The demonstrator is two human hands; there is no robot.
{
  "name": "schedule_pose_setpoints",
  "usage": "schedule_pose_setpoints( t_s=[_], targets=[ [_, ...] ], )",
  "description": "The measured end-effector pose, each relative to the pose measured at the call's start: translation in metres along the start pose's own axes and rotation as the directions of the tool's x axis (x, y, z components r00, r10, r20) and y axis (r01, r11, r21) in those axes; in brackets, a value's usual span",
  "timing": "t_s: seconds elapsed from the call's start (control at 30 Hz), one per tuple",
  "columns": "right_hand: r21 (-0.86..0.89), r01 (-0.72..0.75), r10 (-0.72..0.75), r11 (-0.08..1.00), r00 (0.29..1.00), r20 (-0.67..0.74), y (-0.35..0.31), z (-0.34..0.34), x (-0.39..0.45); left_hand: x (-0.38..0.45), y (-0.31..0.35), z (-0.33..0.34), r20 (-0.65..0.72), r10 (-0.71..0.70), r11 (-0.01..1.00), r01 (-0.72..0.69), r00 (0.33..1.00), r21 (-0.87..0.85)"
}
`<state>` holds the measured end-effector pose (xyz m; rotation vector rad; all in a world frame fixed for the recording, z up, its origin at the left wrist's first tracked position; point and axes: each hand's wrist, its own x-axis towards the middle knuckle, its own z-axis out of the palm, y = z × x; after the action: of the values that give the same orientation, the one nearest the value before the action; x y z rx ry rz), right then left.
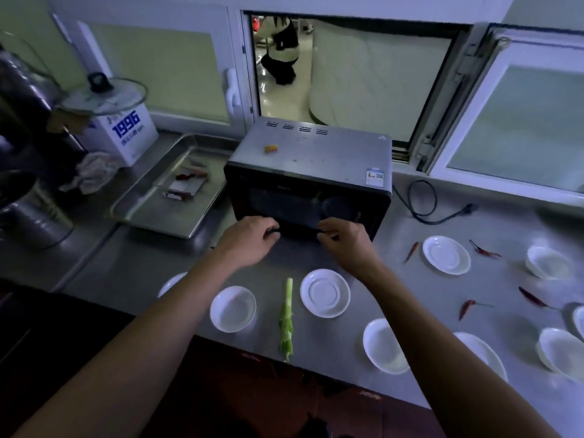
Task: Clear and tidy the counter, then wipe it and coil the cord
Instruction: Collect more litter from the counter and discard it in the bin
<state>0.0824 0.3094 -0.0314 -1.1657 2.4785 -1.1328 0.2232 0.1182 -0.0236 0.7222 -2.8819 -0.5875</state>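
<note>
Meanwhile, steel tray (151,213) holds packets (186,183); both hands grip oven (308,172).

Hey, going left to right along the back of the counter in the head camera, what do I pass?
White box with a glass lid → metal tray → microwave oven → black power cord with its plug.

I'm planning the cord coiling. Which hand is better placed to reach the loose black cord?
Right. The cord lies on the counter to the oven's right, nearer the right hand. The left hand would have to cross over. Both now grip the oven's lower front.
</note>
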Motion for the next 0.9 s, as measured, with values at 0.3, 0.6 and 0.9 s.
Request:
schedule_pose_setpoints(
  t_s=[0.3, 0.6, 0.9],
  targets=[
    [-0.057, 0.127, -0.126, 0.99, 0.992, 0.033, -0.046, 0.021, 0.105, 0.065, -0.059, -0.039, -0.176, -0.005, 1.0, 0.006, 0.984, 0.009],
    [-0.174, 0.112, -0.11, 0.978, 0.994, 0.025, -0.078, 0.053, 0.218, 0.159, -0.119, -0.07, -0.203, 0.058, 0.997, -0.065, 0.978, -0.03],
    [-0.417, -0.01, 0.049, 0.909, 0.995, 0.083, -0.085, 0.08, 0.297, 0.226, -0.159, -0.077, -0.129, 0.19, 0.982, -0.188, 0.973, 0.034]
  ],
)
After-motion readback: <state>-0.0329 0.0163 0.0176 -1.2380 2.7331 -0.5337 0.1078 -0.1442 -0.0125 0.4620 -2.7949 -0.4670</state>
